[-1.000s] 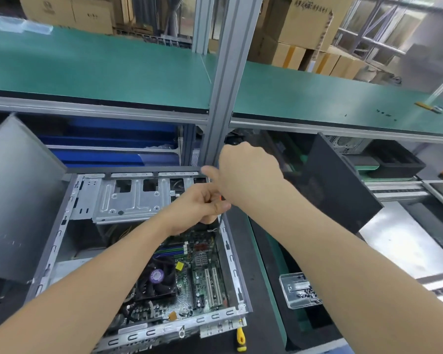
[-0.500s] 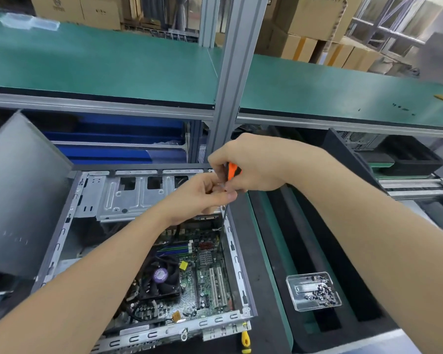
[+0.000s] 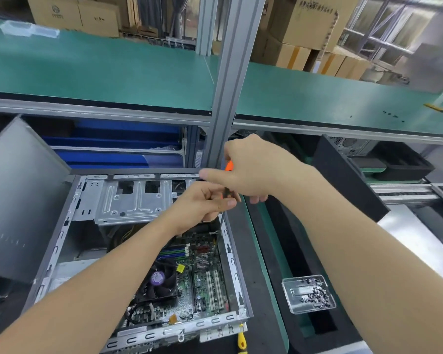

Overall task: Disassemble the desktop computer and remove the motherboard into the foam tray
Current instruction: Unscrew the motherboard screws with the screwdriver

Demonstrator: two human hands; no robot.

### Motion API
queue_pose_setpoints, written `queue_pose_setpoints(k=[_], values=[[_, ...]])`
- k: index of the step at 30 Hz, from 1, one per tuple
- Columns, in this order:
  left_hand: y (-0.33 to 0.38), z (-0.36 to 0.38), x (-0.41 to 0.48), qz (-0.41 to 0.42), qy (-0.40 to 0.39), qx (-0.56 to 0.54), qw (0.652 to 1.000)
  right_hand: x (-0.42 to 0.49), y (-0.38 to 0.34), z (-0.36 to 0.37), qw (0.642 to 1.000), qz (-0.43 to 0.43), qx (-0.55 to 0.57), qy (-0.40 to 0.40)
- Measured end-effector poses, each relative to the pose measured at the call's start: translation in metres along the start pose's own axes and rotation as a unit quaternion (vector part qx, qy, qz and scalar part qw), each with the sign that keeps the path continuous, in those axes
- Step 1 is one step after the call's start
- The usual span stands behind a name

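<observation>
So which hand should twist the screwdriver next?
Probably the right. The right hand grips the orange handle of the screwdriver from above, while the left hand only pinches its shaft lower down.

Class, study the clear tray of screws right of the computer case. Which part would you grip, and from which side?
Grip the screw tray by its raised rim, thumb on the near long edge and fingers on the far one, coming from above. It lies flat, open-topped, with loose screws inside, so a level lift likely avoids spills.
</observation>
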State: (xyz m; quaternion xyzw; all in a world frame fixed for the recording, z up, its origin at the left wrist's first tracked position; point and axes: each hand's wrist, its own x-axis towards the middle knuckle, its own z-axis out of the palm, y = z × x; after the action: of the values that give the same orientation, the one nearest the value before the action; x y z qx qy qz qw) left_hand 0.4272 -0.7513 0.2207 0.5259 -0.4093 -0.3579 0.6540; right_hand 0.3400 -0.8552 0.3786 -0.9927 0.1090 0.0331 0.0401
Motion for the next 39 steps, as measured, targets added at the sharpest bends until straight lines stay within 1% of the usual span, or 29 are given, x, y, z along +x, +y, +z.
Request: queue_pose_setpoints(k=[2,4,6,8,11,13,16,18,20,22,24,26,30,33,35,37,38,39], values=[[0.004,0.004,-0.004,0.013,0.005,0.020,1.000,0.001,-0.011,0.010,0.995,0.073,-0.046,0.043],[0.008,0.006,-0.008,0.018,0.010,0.059,0.998,0.005,-0.022,0.021,0.990,0.110,-0.064,0.064],[0.010,0.004,-0.010,0.011,0.018,0.092,0.996,0.009,-0.026,0.027,0.991,0.104,-0.038,0.080],[0.010,0.000,-0.010,0.013,0.018,0.113,0.993,0.011,-0.024,0.028,0.994,0.076,-0.010,0.075],[0.012,-0.006,-0.006,0.014,0.027,0.114,0.993,0.013,-0.016,0.023,0.999,0.008,-0.036,0.033],[0.013,-0.009,-0.003,0.006,0.019,0.113,0.993,0.014,-0.009,0.014,0.998,-0.035,-0.057,-0.016],[0.014,-0.011,-0.001,-0.006,0.000,0.099,0.995,0.013,0.000,-0.006,0.990,-0.082,-0.056,-0.104],[0.012,-0.011,0.000,-0.012,-0.005,0.111,0.994,0.015,0.000,-0.014,0.981,-0.112,-0.065,-0.142],[0.011,-0.009,0.002,-0.018,-0.014,0.117,0.993,0.017,-0.003,-0.016,0.973,-0.131,-0.091,-0.164],[0.009,-0.005,0.004,-0.024,-0.029,0.089,0.995,0.020,-0.008,-0.015,0.966,-0.140,-0.120,-0.182],[0.006,-0.002,0.006,-0.036,-0.028,0.057,0.997,0.022,-0.011,-0.014,0.962,-0.134,-0.139,-0.191],[0.004,-0.001,0.007,-0.049,-0.019,0.048,0.997,0.021,-0.013,-0.013,0.964,-0.122,-0.138,-0.194],[0.005,0.002,0.007,-0.057,-0.019,0.046,0.997,0.014,-0.013,-0.012,0.972,-0.108,-0.110,-0.176],[0.005,0.004,0.004,-0.054,0.000,0.054,0.997,0.009,-0.012,-0.005,0.988,-0.083,-0.063,-0.111],[0.004,0.007,0.001,-0.029,-0.006,0.026,0.999,0.004,-0.013,0.002,0.999,-0.028,-0.028,-0.029],[0.004,0.009,-0.001,-0.020,-0.011,0.031,0.999,-0.001,-0.021,0.013,0.996,0.052,-0.040,0.059],[0.004,0.011,-0.002,-0.021,-0.007,0.052,0.998,-0.002,-0.027,0.017,0.992,0.082,-0.058,0.081],[0.003,0.012,-0.004,-0.024,-0.003,0.077,0.997,-0.002,-0.032,0.021,0.989,0.102,-0.073,0.080]])
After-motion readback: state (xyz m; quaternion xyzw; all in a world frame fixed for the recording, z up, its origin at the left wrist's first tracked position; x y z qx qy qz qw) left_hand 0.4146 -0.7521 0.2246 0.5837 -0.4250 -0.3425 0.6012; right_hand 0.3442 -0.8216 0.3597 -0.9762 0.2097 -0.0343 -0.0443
